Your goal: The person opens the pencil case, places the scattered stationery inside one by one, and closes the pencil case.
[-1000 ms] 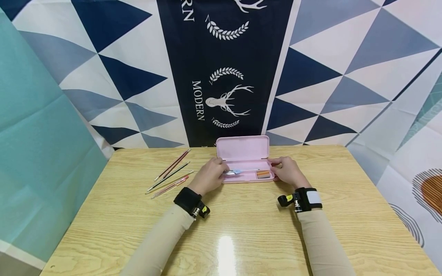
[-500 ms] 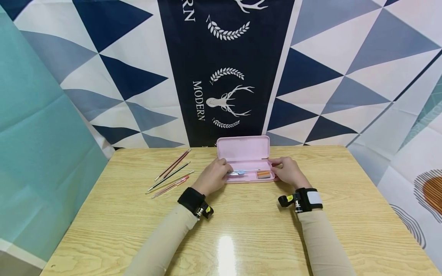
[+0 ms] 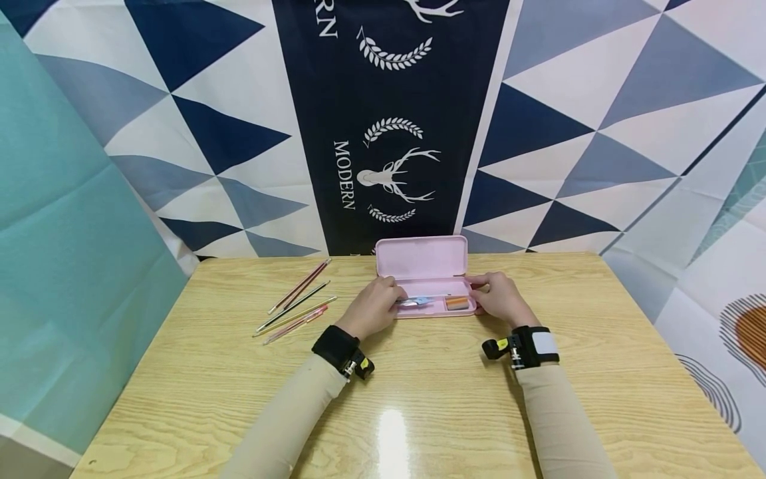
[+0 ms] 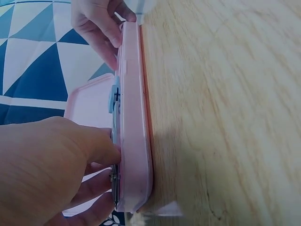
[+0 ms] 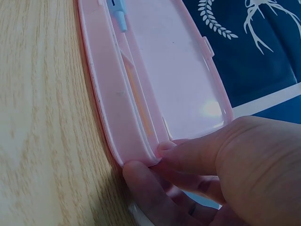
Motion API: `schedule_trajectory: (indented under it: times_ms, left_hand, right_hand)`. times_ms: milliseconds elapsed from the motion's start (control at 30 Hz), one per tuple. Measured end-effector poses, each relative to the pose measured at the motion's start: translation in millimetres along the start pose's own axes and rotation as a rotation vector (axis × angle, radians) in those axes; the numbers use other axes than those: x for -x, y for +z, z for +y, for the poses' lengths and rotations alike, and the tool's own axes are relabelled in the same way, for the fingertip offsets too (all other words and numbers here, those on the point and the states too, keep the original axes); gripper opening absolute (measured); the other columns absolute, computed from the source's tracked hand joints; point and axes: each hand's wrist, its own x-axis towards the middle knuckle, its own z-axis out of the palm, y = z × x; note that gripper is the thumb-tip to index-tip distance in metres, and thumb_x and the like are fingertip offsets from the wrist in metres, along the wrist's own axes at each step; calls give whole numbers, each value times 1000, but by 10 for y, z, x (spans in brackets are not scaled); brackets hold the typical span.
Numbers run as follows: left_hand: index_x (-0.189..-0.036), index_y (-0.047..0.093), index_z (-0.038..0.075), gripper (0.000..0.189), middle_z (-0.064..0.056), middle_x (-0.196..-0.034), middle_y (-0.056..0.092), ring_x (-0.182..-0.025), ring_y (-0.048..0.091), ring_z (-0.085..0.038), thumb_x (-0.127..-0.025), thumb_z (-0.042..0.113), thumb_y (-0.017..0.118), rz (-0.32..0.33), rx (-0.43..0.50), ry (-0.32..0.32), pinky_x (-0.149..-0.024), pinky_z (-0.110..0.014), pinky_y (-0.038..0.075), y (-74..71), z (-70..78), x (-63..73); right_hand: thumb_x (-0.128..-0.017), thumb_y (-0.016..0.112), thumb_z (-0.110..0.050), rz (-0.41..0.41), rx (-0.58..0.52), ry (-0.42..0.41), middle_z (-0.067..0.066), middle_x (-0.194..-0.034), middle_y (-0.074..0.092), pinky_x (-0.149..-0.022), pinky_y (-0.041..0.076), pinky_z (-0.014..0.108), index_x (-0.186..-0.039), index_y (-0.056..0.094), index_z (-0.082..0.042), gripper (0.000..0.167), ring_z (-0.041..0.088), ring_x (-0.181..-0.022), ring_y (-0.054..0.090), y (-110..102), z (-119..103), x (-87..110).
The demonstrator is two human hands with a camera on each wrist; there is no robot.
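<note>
A pink pencil case (image 3: 421,258) lies at the back of the table with its lid raised. My left hand (image 3: 371,309) reaches over the case's left end and pinches a drawing compass (image 4: 115,101), metal-legged with a light blue head. In the head view the compass (image 3: 421,301) lies along the front part of the case, its left end hidden by my fingers. My right hand (image 3: 501,299) holds the case's right end, with thumb and fingers at the corner (image 5: 153,162). Near that end, an orange-and-grey eraser (image 3: 457,303) sits in a small compartment.
Left of the case lie several pencils (image 3: 293,309) and a pink pen (image 3: 311,316), spread at a slant on the wooden table (image 3: 443,399). A patterned cloth (image 3: 239,133) hangs right behind the table's back edge.
My left hand has shifted slightly to the right, and the compass has moved right with it, toward the eraser. The right hand stays at the case's end.
</note>
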Motion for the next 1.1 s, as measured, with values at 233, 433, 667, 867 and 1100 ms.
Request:
schedule_trajectory:
  times_ms: [233,433,667,867,1100]
  left_hand:
    - [-119,85,12,26,-5,-109,75,-102,69,-21,-96,2,76,-15,65,-16,-97,-37,60,-260,196,37]
    - [-120,86,20,28,2,-110,76,-103,70,-15,-97,6,79,-22,32,15,-98,-33,61,-28,50,-46]
    - [-119,87,21,26,4,-110,77,-103,72,-13,-97,8,82,-43,50,49,-98,-31,62,-2,38,-81]
    - [-118,88,20,25,3,-110,78,-103,73,-14,-97,7,82,-49,81,35,-97,-32,62,-8,40,-91]
    - [-114,89,18,28,1,-107,81,-100,72,-15,-94,0,78,-81,126,-21,-96,-35,62,-150,118,-98]
  right_hand:
    - [-110,64,-3,-1,6,0,36,-139,70,-60,56,21,-151,66,5,42,9,-68,66,3,-4,5]
    - [-110,64,-4,0,14,4,36,-140,71,-61,55,21,-152,66,4,42,10,-70,66,-9,-17,0]
    - [-111,63,-4,-6,15,14,36,-141,70,-61,55,21,-153,65,4,42,11,-70,65,-17,-23,8]
    - [-111,63,-4,-4,16,14,36,-141,70,-62,55,20,-153,65,4,43,12,-71,65,-20,-8,1]
    - [-110,64,-4,0,15,4,36,-139,71,-61,55,21,-152,65,4,43,10,-68,66,-21,0,-8]
